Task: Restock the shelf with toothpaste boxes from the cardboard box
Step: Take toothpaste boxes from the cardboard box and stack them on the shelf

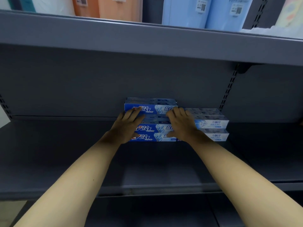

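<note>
A stack of blue toothpaste boxes (151,109) stands at the back of the grey shelf (65,153), three high at the front. To its right sits a lower stack of pale white-blue toothpaste boxes (213,123). My left hand (127,126) lies flat with straight fingers against the front left of the blue stack. My right hand (180,123) rests with spread fingers on the blue stack's right end, where it meets the pale stack. The cardboard box is out of view.
The shelf above (147,40) overhangs close over the stacks and carries orange and light blue packs (185,12). A slotted upright (229,86) runs down the back panel on the right. The shelf's front lip (147,189) crosses under my forearms.
</note>
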The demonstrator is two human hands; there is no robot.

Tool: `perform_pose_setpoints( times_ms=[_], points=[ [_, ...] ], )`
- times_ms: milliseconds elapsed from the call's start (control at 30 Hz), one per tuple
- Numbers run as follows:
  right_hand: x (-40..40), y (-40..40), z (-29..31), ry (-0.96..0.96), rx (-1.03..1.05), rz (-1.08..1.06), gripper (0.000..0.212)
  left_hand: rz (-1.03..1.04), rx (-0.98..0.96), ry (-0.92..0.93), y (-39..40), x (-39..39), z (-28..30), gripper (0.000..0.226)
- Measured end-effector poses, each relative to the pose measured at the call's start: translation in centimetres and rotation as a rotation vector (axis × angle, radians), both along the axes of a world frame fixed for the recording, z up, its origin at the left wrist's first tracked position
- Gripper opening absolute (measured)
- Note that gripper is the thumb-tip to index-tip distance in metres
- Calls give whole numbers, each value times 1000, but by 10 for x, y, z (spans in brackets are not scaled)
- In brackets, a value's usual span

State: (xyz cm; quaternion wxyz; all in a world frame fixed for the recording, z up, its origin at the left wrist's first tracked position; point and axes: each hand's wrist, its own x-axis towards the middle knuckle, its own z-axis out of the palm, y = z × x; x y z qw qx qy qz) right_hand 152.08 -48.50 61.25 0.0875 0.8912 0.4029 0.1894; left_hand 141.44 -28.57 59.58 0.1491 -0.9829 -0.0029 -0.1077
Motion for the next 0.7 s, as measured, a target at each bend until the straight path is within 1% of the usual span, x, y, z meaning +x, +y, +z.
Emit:
perform_pose_setpoints(
  times_ms=[100,167,333,400,533,633,700],
  points=[
    [-3,3,2,31,-27,-49,85,37,55,-37,3,1,-5,96],
    [-3,4,1,13,-56,-80,86,75,61,-44,-3,-1,-1,96],
    [-12,3,-2,18,-81,-101,84,171,15,-57,-23,-5,3,81],
    [-17,-1,-1,37,-56,-84,86,184,-28,-89,-29,-11,4,78],
    [-35,-17,6,63,-31,-40,83,226,-63,-89,-47,-35,9,73],
    [-52,-35,6,82,-48,-58,85,273,-86,-60,-63,-53,6,72],
    [-66,-51,3,97,-100,-74,85,289,-126,-35,-79,-69,3,70]
  ],
)
